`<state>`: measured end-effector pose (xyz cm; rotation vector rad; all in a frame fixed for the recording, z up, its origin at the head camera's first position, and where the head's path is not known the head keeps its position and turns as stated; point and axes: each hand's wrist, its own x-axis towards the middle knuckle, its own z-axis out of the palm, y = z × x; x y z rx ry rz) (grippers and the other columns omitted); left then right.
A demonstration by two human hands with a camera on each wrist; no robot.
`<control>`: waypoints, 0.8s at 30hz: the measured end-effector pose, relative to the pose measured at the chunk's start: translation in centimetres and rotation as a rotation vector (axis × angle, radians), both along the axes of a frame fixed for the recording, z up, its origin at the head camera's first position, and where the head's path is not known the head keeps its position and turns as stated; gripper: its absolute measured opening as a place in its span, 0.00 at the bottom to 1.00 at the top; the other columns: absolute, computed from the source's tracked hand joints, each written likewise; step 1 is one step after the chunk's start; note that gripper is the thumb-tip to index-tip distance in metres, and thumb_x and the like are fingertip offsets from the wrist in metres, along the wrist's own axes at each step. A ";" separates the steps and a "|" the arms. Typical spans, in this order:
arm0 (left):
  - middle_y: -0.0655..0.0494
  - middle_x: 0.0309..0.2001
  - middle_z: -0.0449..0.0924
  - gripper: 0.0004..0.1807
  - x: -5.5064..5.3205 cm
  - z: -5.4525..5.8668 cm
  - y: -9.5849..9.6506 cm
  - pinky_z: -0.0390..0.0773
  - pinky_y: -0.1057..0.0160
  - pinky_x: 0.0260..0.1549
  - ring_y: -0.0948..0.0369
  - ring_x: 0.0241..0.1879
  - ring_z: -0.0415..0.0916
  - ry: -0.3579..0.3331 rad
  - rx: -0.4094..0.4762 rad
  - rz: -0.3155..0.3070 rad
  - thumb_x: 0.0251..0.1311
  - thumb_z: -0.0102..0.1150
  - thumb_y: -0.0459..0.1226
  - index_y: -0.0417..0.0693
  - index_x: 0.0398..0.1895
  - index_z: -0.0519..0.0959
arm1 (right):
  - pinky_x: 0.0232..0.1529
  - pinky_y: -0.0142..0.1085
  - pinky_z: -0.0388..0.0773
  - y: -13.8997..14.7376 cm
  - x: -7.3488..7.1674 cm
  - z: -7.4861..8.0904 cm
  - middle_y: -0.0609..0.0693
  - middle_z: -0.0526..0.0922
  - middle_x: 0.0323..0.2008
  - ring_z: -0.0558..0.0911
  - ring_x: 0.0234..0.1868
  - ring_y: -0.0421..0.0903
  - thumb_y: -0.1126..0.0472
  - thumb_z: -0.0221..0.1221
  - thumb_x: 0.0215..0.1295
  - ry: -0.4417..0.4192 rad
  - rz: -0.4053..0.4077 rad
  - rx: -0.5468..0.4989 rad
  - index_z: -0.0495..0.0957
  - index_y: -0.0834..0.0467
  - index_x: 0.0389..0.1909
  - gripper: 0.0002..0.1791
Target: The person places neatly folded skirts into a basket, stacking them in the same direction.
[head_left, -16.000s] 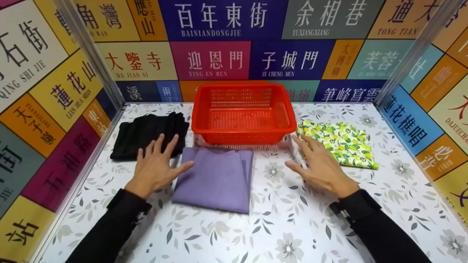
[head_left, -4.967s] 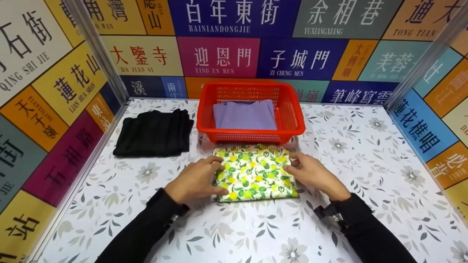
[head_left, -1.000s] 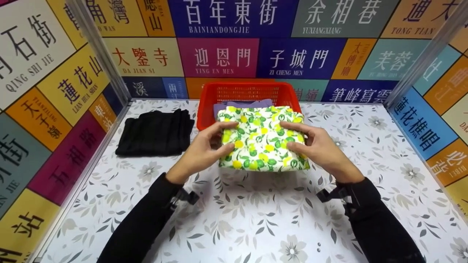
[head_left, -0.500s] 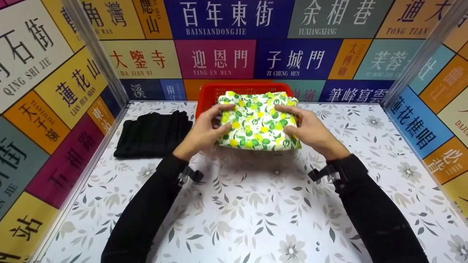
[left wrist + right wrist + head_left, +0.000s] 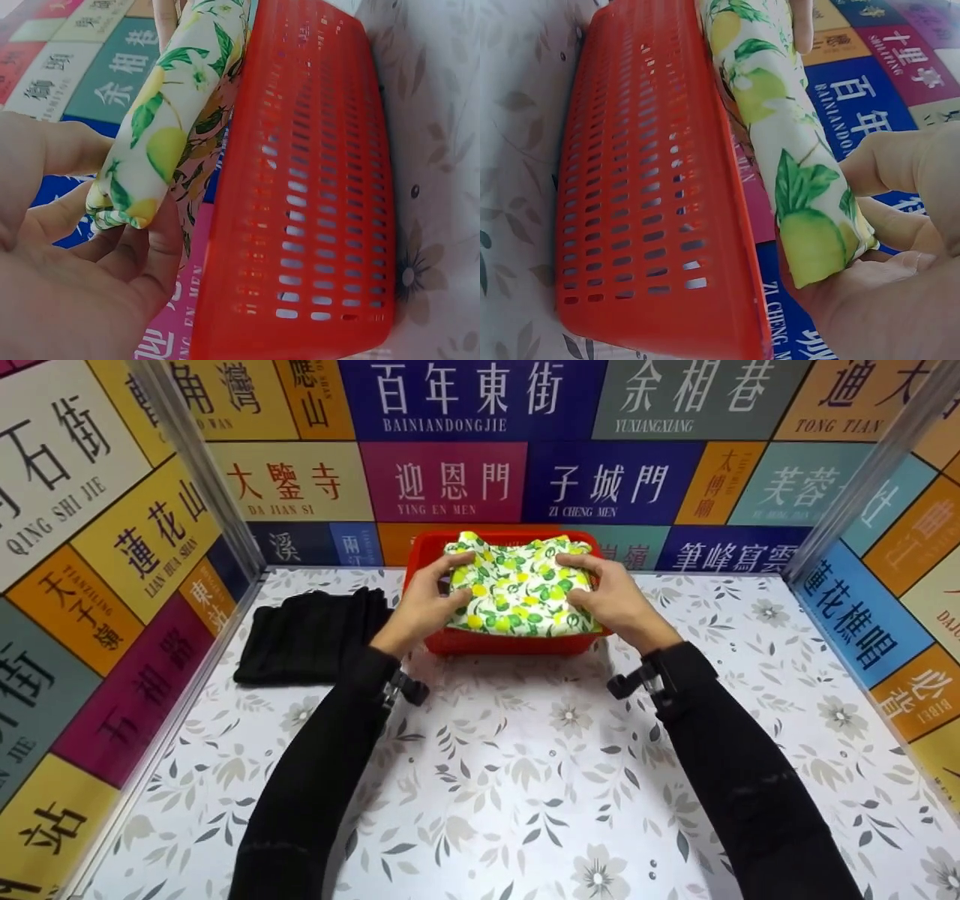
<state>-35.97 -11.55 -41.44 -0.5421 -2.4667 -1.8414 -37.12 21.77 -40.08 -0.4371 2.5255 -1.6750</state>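
A folded cloth with a lemon print (image 5: 519, 594) is held level over the red plastic basket (image 5: 510, 646). My left hand (image 5: 424, 601) pinches its left edge, thumb on top and fingers curled beneath, as the left wrist view shows. On the opposite edge my right hand (image 5: 616, 598) grips the cloth between thumb and fingers. Both wrist views show the cloth (image 5: 161, 142) above the basket's rim, alongside the slotted wall (image 5: 641, 187). The basket's inside is hidden under the cloth, so the purple cloth seen earlier is out of sight.
A folded black cloth (image 5: 304, 637) lies on the table left of the basket, partly behind the left forearm. Printed panels (image 5: 442, 480) wall in the back and both sides. The tabletop (image 5: 517, 780) has a grey leaf and flower pattern.
Earlier the purple cloth moved from the table into the basket. The lemon-print cloth came from the right to the middle, was lifted, and has moved forward over the basket in both hands.
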 end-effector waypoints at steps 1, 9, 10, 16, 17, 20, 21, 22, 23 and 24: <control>0.46 0.84 0.76 0.34 -0.3 -0.1 0.0 0.88 0.66 0.36 0.57 0.44 0.83 -0.004 0.003 0.001 0.82 0.64 0.28 0.52 0.88 0.75 | 0.37 0.28 0.75 -0.1 -0.3 0.0 0.50 0.75 0.87 0.77 0.55 0.42 0.76 0.60 0.72 -0.002 -0.007 0.007 0.77 0.52 0.86 0.41; 0.46 0.87 0.73 0.35 -2.0 -0.6 0.0 0.81 0.70 0.31 0.65 0.26 0.70 0.023 -0.036 0.033 0.82 0.63 0.26 0.50 0.89 0.74 | 0.29 0.29 0.68 -1.1 -2.4 0.1 0.55 0.70 0.89 0.65 0.24 0.38 0.73 0.57 0.76 -0.065 -0.013 0.028 0.74 0.53 0.88 0.40; 0.46 0.87 0.72 0.36 -2.2 -0.7 0.0 0.82 0.70 0.30 0.66 0.24 0.68 0.022 -0.049 0.039 0.81 0.63 0.26 0.51 0.89 0.74 | 0.28 0.29 0.67 -1.2 -2.6 0.1 0.55 0.70 0.89 0.65 0.22 0.37 0.73 0.57 0.76 -0.070 -0.003 0.027 0.73 0.54 0.88 0.40; 0.46 0.88 0.72 0.37 -2.8 -1.4 0.1 0.87 0.68 0.30 0.66 0.21 0.64 0.006 -0.148 0.067 0.83 0.63 0.26 0.55 0.90 0.72 | 0.26 0.28 0.66 -1.8 -3.5 -0.2 0.55 0.68 0.91 0.62 0.19 0.36 0.72 0.57 0.77 -0.104 0.042 0.044 0.69 0.57 0.90 0.41; 0.46 0.87 0.73 0.37 -2.9 -1.5 0.1 0.87 0.67 0.31 0.66 0.23 0.67 0.013 -0.171 0.073 0.83 0.63 0.26 0.55 0.90 0.72 | 0.27 0.28 0.66 -1.8 -3.6 -0.3 0.56 0.69 0.90 0.63 0.20 0.36 0.72 0.57 0.77 -0.110 0.046 0.051 0.69 0.57 0.90 0.40; 0.42 0.79 0.80 0.34 -3.1 -1.5 0.3 0.89 0.64 0.36 0.62 0.37 0.76 0.041 -0.257 0.109 0.82 0.64 0.28 0.52 0.88 0.75 | 0.28 0.29 0.65 -1.9 -4.0 -0.7 0.58 0.71 0.89 0.62 0.20 0.35 0.70 0.57 0.78 -0.099 0.055 0.096 0.69 0.58 0.90 0.39; 0.41 0.74 0.83 0.33 -3.1 -1.5 0.4 0.90 0.62 0.40 0.59 0.42 0.79 0.055 -0.288 0.124 0.80 0.64 0.28 0.50 0.86 0.77 | 0.28 0.29 0.64 -1.9 -4.1 -0.8 0.59 0.71 0.88 0.62 0.20 0.35 0.70 0.57 0.78 -0.085 0.056 0.114 0.69 0.59 0.90 0.39; 0.40 0.71 0.84 0.32 -3.2 -1.5 0.4 0.90 0.59 0.45 0.56 0.48 0.82 0.070 -0.318 0.141 0.79 0.65 0.29 0.48 0.84 0.79 | 0.28 0.29 0.64 -1.9 -4.2 -1.0 0.59 0.72 0.88 0.62 0.20 0.34 0.69 0.57 0.78 -0.070 0.053 0.138 0.69 0.59 0.90 0.39; 0.38 0.69 0.85 0.31 -3.2 -1.5 0.4 0.90 0.56 0.50 0.54 0.53 0.83 0.087 -0.351 0.158 0.78 0.65 0.29 0.45 0.82 0.81 | 0.28 0.30 0.65 -1.9 -4.2 -1.2 0.58 0.73 0.87 0.61 0.19 0.34 0.69 0.57 0.78 -0.058 0.051 0.159 0.69 0.59 0.90 0.39; 0.36 0.66 0.86 0.29 -3.2 -1.5 0.5 0.89 0.53 0.55 0.50 0.56 0.84 0.101 -0.381 0.175 0.77 0.65 0.30 0.44 0.80 0.83 | 0.28 0.30 0.65 -1.9 -4.3 -1.4 0.59 0.80 0.80 0.62 0.19 0.34 0.69 0.57 0.78 -0.043 0.046 0.186 0.69 0.59 0.90 0.39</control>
